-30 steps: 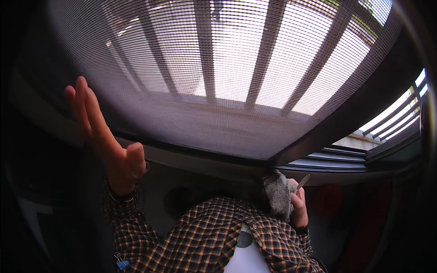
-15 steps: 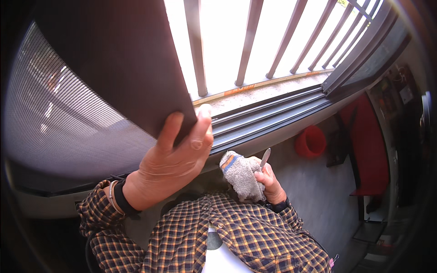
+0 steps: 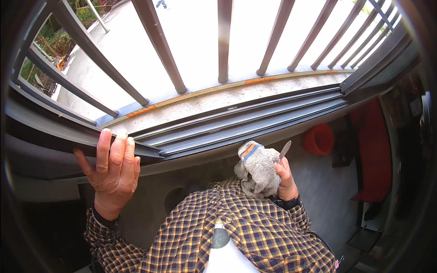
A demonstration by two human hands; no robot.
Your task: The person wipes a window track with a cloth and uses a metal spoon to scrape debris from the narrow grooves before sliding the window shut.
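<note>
My left hand (image 3: 114, 175) has its fingers stretched out against the dark sliding window frame (image 3: 54, 129) at the left end of the opening. In front of my body, my right hand (image 3: 287, 182) is closed on a bunched grey cloth (image 3: 261, 170) with an orange and blue stripe. A flat metal piece with a rounded tip (image 3: 285, 149) sticks up beside the thumb of that hand; its lower part is hidden, so its kind is unclear. Beyond both hands runs the window track (image 3: 246, 119), with several metal rails.
Dark metal bars (image 3: 223, 43) stand outside the window, above a pale stone ledge (image 3: 200, 105). Below the sill at the right, a red bucket (image 3: 318, 139) sits on the grey floor (image 3: 321, 193) near a red panel (image 3: 375, 159).
The dark frame and mesh screen have slid left, with my left hand moving along, baring more track and bars. My left fingers have straightened. The right hand still holds the cloth, slightly farther right.
</note>
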